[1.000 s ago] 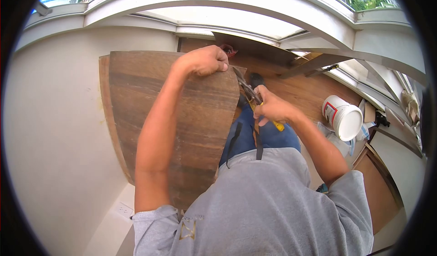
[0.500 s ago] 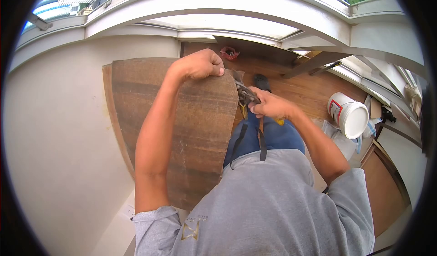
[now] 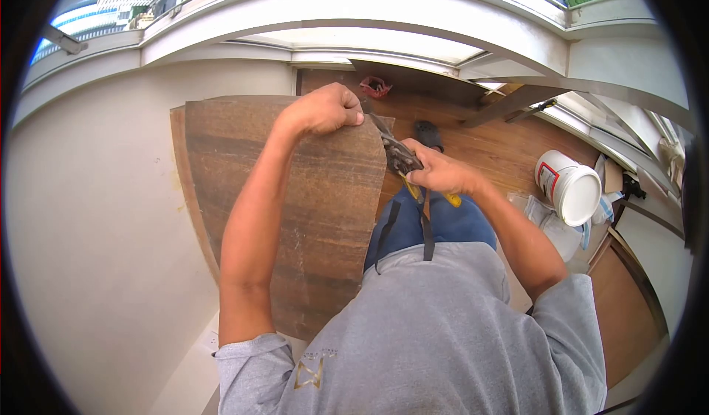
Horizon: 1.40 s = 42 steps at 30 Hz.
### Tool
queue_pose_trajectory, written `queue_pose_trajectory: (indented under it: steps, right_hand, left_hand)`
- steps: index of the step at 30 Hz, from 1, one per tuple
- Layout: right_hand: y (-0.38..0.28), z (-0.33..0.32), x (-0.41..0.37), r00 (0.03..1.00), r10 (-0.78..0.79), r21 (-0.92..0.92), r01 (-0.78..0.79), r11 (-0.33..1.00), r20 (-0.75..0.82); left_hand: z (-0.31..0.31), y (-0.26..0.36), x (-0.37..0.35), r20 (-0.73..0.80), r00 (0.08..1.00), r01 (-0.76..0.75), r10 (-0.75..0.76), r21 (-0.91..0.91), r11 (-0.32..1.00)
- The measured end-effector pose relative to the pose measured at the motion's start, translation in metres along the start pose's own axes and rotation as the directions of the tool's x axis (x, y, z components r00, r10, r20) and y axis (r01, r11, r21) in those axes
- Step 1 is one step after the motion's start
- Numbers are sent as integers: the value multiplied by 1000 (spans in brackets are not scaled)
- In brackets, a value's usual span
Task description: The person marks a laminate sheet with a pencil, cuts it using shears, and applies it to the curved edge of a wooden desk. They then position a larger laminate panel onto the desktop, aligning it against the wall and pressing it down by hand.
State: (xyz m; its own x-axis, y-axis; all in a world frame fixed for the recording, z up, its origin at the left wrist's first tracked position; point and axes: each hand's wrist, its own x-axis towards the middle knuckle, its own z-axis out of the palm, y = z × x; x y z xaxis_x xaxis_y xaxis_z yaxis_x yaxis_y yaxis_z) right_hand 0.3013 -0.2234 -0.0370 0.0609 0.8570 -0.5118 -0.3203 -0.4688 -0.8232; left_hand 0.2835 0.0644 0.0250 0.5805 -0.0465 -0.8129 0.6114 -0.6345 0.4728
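A large brown wood-grain sheet (image 3: pixel 303 193) stands up on my left side, its back edge near the wall. My left hand (image 3: pixel 329 110) pinches its top edge near the right corner, thumb and fingers pressed together. In my right hand (image 3: pixel 441 170) is a pair of tin snips (image 3: pixel 401 156) with a dark metal head and yellow handles. The snips' head lies at the sheet's right edge, just below the corner, where a small flap of sheet sticks out. The blade tips are partly hidden there, and my right fingers cover part of the handles.
A white bucket (image 3: pixel 577 191) with a lid stands on the wood floor (image 3: pixel 487 149) at right, beside plastic bags (image 3: pixel 550 227). A red bag (image 3: pixel 375 86) lies beyond the sheet. Window frames (image 3: pixel 354 9) cross the top, and a pale wall (image 3: pixel 96 215) is at left.
The snips' yellow handles have come closer together in my right hand. My left hand keeps its pinch on the sheet, and the view has shifted slightly.
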Motion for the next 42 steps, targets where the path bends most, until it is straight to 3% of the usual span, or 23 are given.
queue_pose_trajectory:
  steps: [4,7,11,16,19,23,26,28,29,30,33,36,37,39,42]
  right_hand:
    - [-2,4,-3,996,22,-59,-27,998,-92]
    - [10,8,3,994,76,-3,-77,997,-75]
    - [18,16,5,990,49,29,-45,999,-135]
    - [24,20,8,970,-74,-59,62,996,-230]
    - [21,20,8,970,-57,-73,41,997,-238]
    - [16,23,6,970,-18,-52,6,999,-241]
    - [14,23,11,958,-78,-101,51,994,-276]
    - [-10,16,16,917,-126,70,165,984,-379]
    - [-10,13,21,857,-267,-67,264,962,-440]
    - [-8,8,18,855,-265,-69,262,963,-446]
    - [5,-6,4,816,-131,-138,64,988,-562]
    - [39,-22,-17,910,-27,-44,9,999,-413]
    - [39,-26,-27,937,158,124,-125,984,-312]
    - [54,-23,-36,952,175,202,-125,971,-253]
    - [67,-12,-36,961,217,321,-154,935,-170]
  left_hand:
    - [-1,7,-3,-6,999,48,-48,34,998]
    - [1,2,-1,-21,1000,16,-16,9,1000]
    - [-1,6,-3,-8,999,32,-32,32,999]
    - [1,5,-4,-27,999,24,-24,4,1000]
    - [3,5,-4,-74,997,-15,16,15,1000]
    - [-1,13,-7,-45,998,40,-38,64,997]
    - [3,22,-6,-5,999,49,-49,104,993]
    - [5,22,-6,23,999,29,-32,125,992]
    - [4,23,-3,39,999,33,-37,113,993]
    - [6,22,-1,58,998,33,-39,99,995]
    - [6,16,3,32,999,-40,36,140,989]
    - [0,10,3,44,998,-45,41,102,994]
    - [-1,10,1,34,999,-39,36,90,995]
    - [-3,12,-4,-60,998,-20,31,171,985]
    - [-4,11,-15,-138,990,-17,29,86,996]
